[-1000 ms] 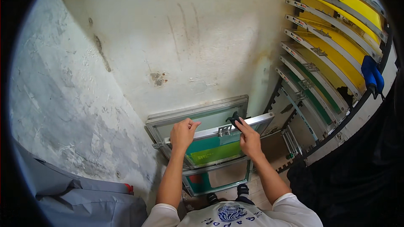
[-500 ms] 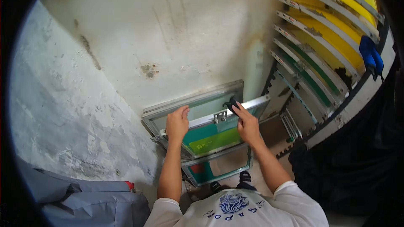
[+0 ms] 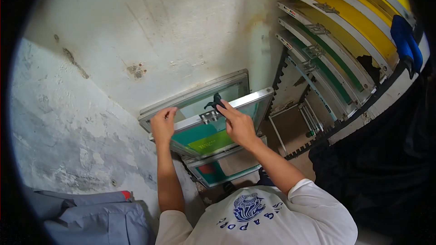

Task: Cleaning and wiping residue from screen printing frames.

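The front frame [image 3: 212, 129] is set at the centre of the clock: it is seen slanted in front of the wall [image 3: 195, 31], between the rear frame [image 3: 193, 102] at twelve and the lower frame [image 3: 220, 171] at six. The stack of frames [image 3: 338, 41] is placed on a rack at one to two o'clock.

At nine o'clock, the top bar's left end is met by the left hand [image 3: 162, 124]. Its fingers are curled, with thumb and forefinger drawn near each other, but the underside is hidden, so it cannot be told whether the bar is gripped. By the right hand [image 3: 240, 128], placed over the frame's right half, a small black piece [image 3: 215, 101] is pinched at the fingertips, just beside the metal bracket [image 3: 210, 117] on the bar, near twelve.

The front frame is judged to be stiff along its metal edges and light to moderate in weight, while its coloured sheet is judged thin, stretched and easily dented or torn. The smooth bar could prove a little slippery. A hold is best taken on the bar's two ends, at ten and two, with the sheet left unpressed and the bracket not used as a handle.
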Tool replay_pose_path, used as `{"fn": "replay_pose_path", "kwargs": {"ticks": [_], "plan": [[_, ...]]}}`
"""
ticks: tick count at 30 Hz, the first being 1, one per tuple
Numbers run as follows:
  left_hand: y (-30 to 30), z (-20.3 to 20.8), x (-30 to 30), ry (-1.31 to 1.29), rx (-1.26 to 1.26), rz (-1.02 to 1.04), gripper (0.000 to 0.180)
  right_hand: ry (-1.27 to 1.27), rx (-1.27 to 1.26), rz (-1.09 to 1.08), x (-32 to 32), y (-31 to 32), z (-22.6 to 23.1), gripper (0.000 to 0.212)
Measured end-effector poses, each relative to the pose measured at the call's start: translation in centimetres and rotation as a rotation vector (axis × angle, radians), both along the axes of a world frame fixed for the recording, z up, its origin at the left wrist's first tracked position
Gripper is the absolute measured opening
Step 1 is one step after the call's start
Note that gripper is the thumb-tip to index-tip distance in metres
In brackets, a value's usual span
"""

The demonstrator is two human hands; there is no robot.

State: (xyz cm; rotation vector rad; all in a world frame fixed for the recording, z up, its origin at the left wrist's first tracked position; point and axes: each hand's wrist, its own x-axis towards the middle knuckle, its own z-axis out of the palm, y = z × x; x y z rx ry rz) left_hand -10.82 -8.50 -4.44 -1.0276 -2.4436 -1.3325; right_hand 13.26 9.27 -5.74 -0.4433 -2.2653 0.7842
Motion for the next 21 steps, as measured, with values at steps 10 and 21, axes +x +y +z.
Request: {"fn": "replay_pose_path", "kwargs": {"ticks": [10, 21], "plan": [[-3.9, 0.6, -2.6, -0.080, -0.074, 0.064, 0.018, 0.006, 0.041, -0.101, 4.9, 7.2, 1.2, 0.053], [-5.9, 1.4, -2.6, 0.023, -0.223, 0.226, 0.050, -0.045, 0.112, 0.153, 5.4, 7.6, 2.6, 0.054]]}}
